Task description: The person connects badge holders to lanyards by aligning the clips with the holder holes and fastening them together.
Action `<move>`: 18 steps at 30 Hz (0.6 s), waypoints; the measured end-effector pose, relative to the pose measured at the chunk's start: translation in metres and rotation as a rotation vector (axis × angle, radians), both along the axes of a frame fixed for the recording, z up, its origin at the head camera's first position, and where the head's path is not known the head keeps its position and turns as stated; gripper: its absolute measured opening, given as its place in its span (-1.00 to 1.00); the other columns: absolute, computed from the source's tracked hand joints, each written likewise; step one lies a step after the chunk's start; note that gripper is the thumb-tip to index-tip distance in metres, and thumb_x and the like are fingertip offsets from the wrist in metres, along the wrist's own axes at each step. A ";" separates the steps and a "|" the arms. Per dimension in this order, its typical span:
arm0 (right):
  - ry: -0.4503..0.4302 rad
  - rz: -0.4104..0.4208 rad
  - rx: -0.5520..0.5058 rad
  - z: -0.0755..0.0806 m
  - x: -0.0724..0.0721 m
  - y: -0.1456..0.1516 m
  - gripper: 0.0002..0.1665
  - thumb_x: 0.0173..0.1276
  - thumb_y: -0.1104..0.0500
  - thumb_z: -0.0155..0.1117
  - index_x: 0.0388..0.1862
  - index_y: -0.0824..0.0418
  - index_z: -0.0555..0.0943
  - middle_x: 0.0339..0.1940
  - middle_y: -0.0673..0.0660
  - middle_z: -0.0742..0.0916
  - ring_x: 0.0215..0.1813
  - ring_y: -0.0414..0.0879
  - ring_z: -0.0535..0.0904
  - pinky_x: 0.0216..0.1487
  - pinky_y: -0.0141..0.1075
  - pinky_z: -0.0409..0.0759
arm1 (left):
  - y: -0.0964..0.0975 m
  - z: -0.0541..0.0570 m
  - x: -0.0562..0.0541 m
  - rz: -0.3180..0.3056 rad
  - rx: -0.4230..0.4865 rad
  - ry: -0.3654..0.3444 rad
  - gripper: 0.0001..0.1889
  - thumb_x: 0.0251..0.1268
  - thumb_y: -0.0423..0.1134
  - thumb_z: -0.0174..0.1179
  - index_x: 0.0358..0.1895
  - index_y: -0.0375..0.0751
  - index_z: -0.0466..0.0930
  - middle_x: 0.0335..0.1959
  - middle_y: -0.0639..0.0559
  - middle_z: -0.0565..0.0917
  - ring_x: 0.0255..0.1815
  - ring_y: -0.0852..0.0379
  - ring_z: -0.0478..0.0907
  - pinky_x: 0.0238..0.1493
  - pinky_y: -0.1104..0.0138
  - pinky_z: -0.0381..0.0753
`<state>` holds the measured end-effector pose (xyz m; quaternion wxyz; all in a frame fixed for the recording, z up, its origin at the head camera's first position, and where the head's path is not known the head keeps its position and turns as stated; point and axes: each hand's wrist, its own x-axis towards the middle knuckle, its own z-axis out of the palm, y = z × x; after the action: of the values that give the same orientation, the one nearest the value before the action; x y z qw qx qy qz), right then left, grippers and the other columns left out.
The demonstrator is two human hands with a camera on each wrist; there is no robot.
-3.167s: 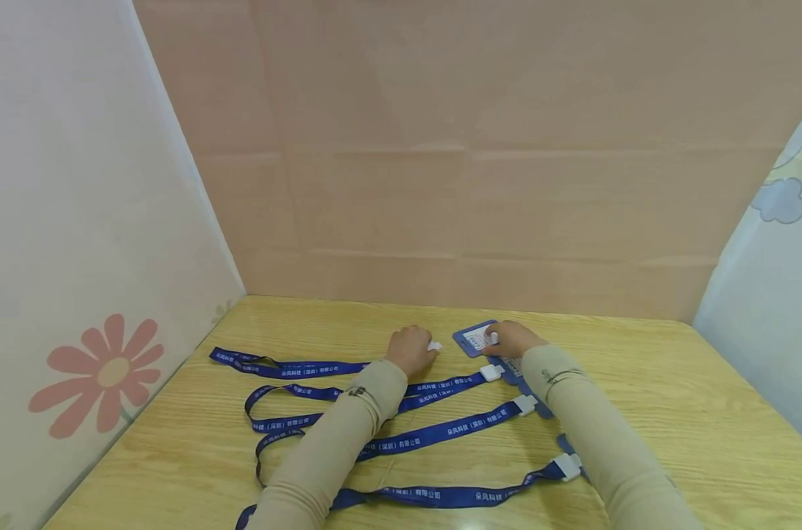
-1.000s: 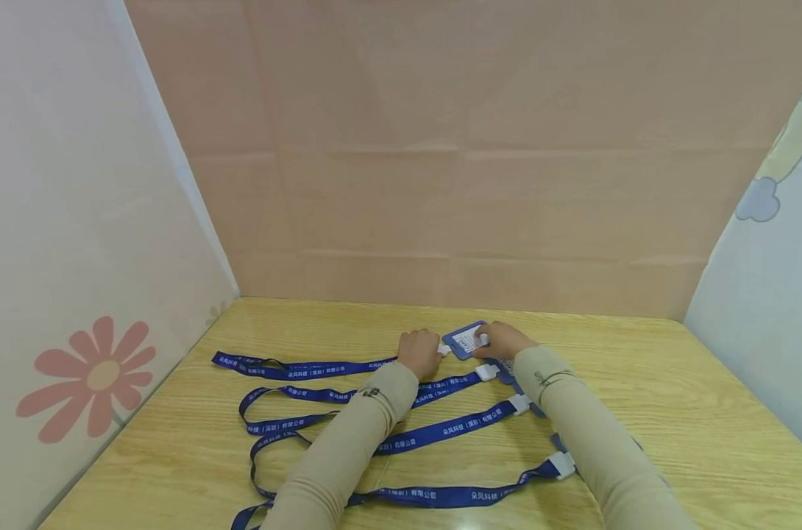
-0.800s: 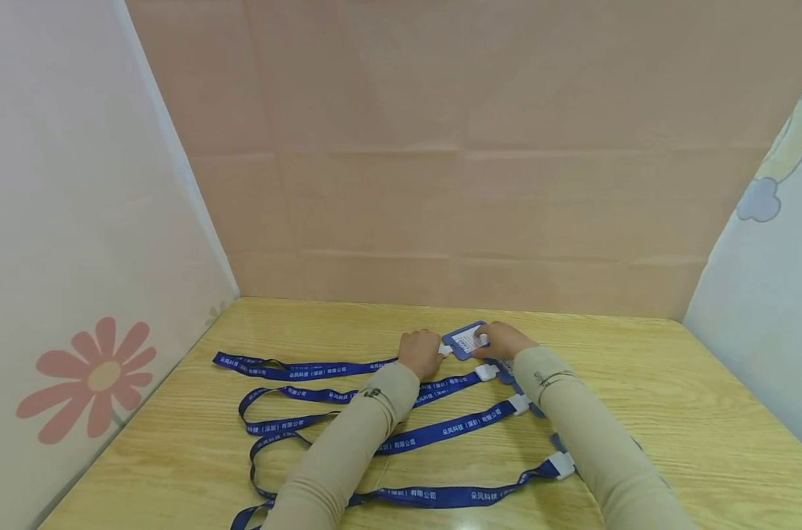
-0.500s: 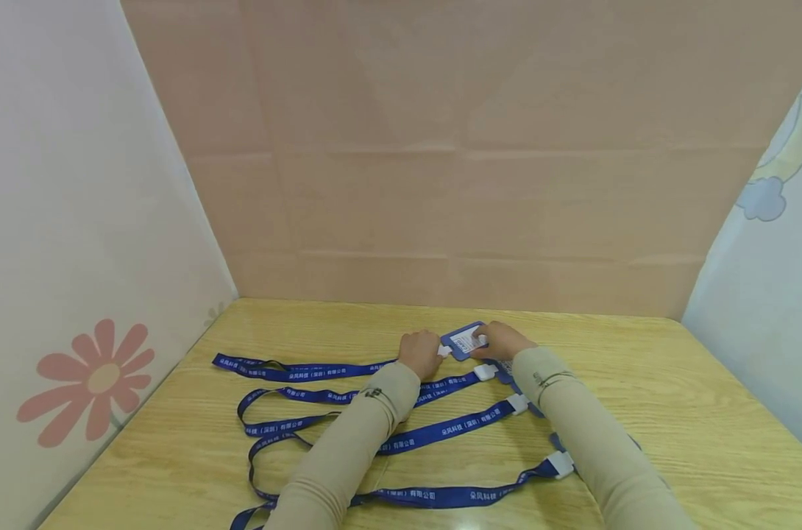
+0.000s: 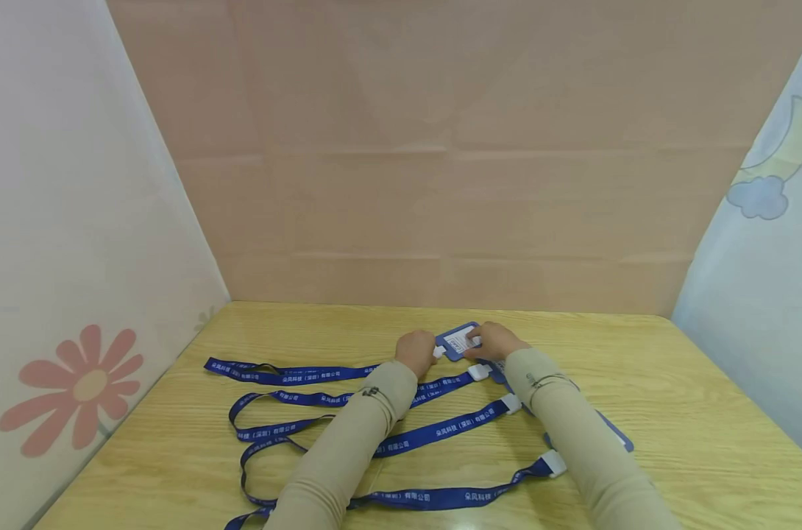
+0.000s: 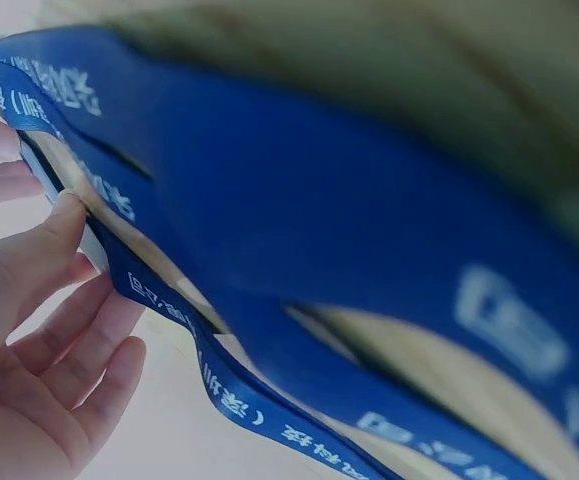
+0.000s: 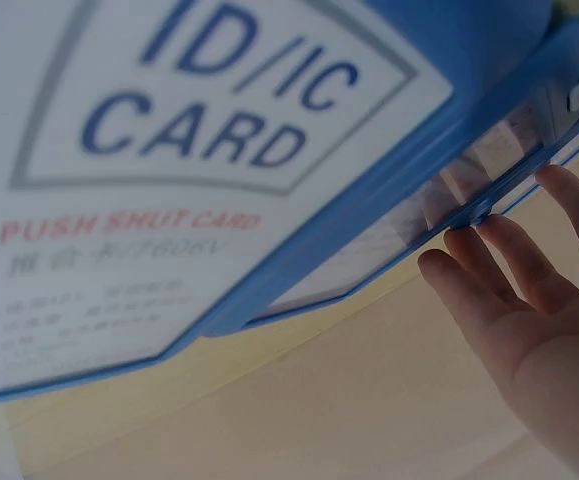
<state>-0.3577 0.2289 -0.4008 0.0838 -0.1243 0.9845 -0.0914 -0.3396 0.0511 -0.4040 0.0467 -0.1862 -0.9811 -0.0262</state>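
Note:
At the far side of the table, my left hand (image 5: 416,352) pinches the white clip (image 5: 439,352) on the farthest blue lanyard (image 5: 295,376). Thumb and fingertips close on that lanyard's end in the left wrist view, where the left hand (image 6: 49,340) shows from the palm side. My right hand (image 5: 497,341) grips a blue-framed badge holder (image 5: 452,343) by its right end, thumb over the white card. The holder's slotted left end meets the clip right at the left fingertips. In the right wrist view, the right hand's (image 7: 539,290) fingertips are at the badge holder's lower edge.
Three more blue lanyards with white clips (image 5: 478,372) lie in rows nearer me, partly under the left sleeve (image 5: 348,434). Their badge holders (image 5: 616,433) lie partly under the right sleeve (image 5: 573,427). Behind the wooden table (image 5: 692,412) stands a pinkish-brown backdrop (image 5: 441,184).
Since the earliest frame, the right hand has brought the badge holder left, up against the clip in the left hand. Over the last second both hands have stayed together; the view has shifted slightly.

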 end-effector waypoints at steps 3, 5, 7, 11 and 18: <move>-0.015 -0.037 -0.016 0.001 0.001 -0.002 -0.44 0.23 -0.02 0.29 0.15 0.23 0.55 0.12 0.31 0.61 0.20 0.22 0.47 0.25 0.01 0.38 | -0.001 0.002 0.001 -0.013 -0.006 0.011 -0.77 0.04 -0.07 0.36 -0.26 -0.08 0.72 -0.33 0.10 0.74 -0.32 0.19 0.66 -0.37 0.38 0.60; -0.030 -0.062 -0.036 0.003 0.002 -0.003 -0.44 0.23 -0.02 0.29 0.16 0.22 0.54 0.12 0.30 0.60 0.21 0.21 0.47 0.25 0.01 0.38 | -0.001 0.002 0.001 -0.021 -0.010 0.022 -0.78 0.04 -0.07 0.36 -0.29 -0.10 0.72 -0.35 0.10 0.74 -0.34 0.19 0.66 -0.38 0.38 0.60; -0.035 -0.075 -0.047 0.004 0.002 -0.004 -0.44 0.23 -0.02 0.29 0.16 0.21 0.54 0.12 0.30 0.60 0.20 0.21 0.47 0.24 0.00 0.39 | -0.001 0.004 0.001 -0.026 -0.017 0.037 -0.80 0.04 -0.08 0.36 -0.32 -0.10 0.71 -0.37 0.09 0.74 -0.36 0.18 0.66 -0.39 0.38 0.60; -0.045 -0.088 -0.062 0.005 0.001 -0.007 -0.45 0.23 -0.02 0.29 0.15 0.21 0.54 0.13 0.28 0.60 0.21 0.20 0.47 0.24 0.00 0.40 | -0.002 0.005 0.000 -0.031 -0.038 0.046 -0.82 0.04 -0.09 0.36 -0.34 -0.10 0.71 -0.38 0.09 0.74 -0.35 0.17 0.66 -0.38 0.36 0.61; -0.051 -0.080 -0.080 0.004 -0.002 -0.013 -0.46 0.21 -0.03 0.31 0.11 0.23 0.58 0.11 0.26 0.64 0.21 0.19 0.48 0.23 -0.02 0.42 | -0.003 0.004 -0.001 -0.019 -0.054 0.063 -0.81 0.03 -0.09 0.37 -0.33 -0.09 0.71 -0.37 0.08 0.74 -0.34 0.17 0.66 -0.38 0.36 0.62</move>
<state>-0.3594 0.2163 -0.3965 0.1002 -0.0857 0.9818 -0.1370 -0.3407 0.0484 -0.4004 0.0725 -0.1976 -0.9776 0.0055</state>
